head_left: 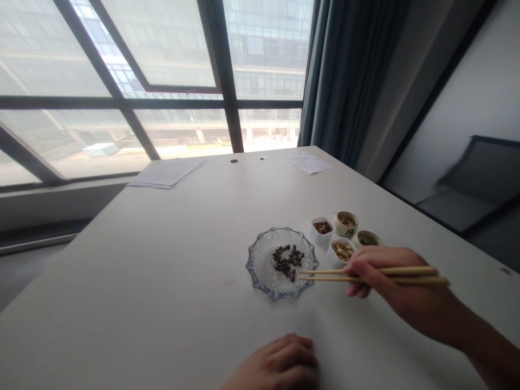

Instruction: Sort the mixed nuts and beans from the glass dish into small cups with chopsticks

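My right hand (390, 281) grips a pair of wooden chopsticks (410, 272), their thin tips a little apart over the right side of a scalloped clear glass dish (260, 271). Nothing shows between the tips. Inside the dish lie several dark, glossy beans (286, 261). Near the front edge of the view, my left hand (280, 363) rests on the table with its fingers curled together, apart from the dish; I see nothing in it. Beyond my right hand stand a white cup of pale nuts or beans (342, 251) and a round cup with dark contents (368, 238), partly hidden by the hand.
A white cup of brown pieces (322, 227) and a cream cup of tan pieces (346, 221) stand behind the others. Papers (168, 173) lie at the white table's (162, 281) far left, another sheet (311, 161) at its far right. Windows and a dark curtain (345, 81) rise beyond.
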The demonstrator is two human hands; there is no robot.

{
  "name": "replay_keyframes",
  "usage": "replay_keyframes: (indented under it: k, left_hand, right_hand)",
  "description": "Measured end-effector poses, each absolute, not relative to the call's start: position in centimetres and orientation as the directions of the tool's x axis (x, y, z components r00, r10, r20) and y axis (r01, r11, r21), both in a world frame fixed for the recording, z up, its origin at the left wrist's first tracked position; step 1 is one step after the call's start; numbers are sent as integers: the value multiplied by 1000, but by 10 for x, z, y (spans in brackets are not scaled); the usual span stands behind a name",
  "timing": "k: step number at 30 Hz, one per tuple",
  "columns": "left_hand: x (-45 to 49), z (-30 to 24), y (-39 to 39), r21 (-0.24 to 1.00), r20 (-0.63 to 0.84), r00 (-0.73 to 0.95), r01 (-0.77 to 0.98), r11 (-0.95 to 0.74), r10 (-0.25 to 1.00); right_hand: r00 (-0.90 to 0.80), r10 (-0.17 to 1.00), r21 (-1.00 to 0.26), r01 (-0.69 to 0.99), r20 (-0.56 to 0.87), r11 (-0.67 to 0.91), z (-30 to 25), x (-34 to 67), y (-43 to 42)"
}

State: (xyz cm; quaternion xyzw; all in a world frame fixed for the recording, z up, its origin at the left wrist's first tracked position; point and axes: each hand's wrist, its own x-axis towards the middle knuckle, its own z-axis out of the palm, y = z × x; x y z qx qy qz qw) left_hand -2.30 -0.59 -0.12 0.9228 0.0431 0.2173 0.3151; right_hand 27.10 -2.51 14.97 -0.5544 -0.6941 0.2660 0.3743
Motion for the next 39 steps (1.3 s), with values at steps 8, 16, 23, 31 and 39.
replay_keyframes:
  k: [8, 16, 23, 31, 39]
  left_hand:
    - [-22, -1, -9, 591, 389, 895, -61, -804, 219]
    - [-21, 1, -10, 602, 373, 899, -48, -797, 228]
    - [-21, 1, -10, 602, 374, 899, -48, -797, 229]
    - [-21, -1, -9, 589, 389, 894, -54, -806, 224]
    - [-22, 0, -9, 574, 397, 891, -55, -817, 219]
  right_hand:
    - [-127, 971, -841, 485, 201, 237, 140, 244, 5]
    - [-151, 932, -778, 515, 331, 359, 124, 264, -2]
    - [-125, 941, -829, 448, 314, 336, 98, 262, 2]
    - [12, 980, -939, 290, 198, 186, 73, 264, 3]
    - [96, 978, -974, 153, 185, 169, 67, 256, 4]
